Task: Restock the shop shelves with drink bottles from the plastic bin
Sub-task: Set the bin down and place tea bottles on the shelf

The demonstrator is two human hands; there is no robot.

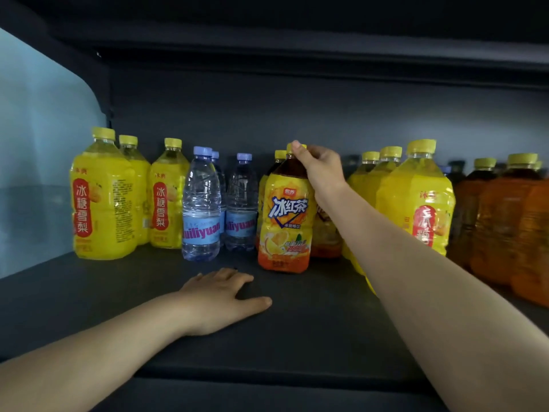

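Observation:
An iced tea bottle (285, 221) with a yellow and orange label stands upright on the dark shelf (297, 322), in the middle of the row. My right hand (322, 171) grips its neck and yellow cap from the right. My left hand (221, 298) lies flat on the shelf in front of the bottles, fingers spread, holding nothing. The plastic bin is out of view.
Yellow pear-drink bottles (102, 197) stand at the left, clear water bottles (202, 209) beside them. More yellow bottles (416, 197) and orange-brown tea bottles (505, 221) fill the right. A pale side panel (38, 144) closes the left end; another shelf (297, 40) hangs overhead.

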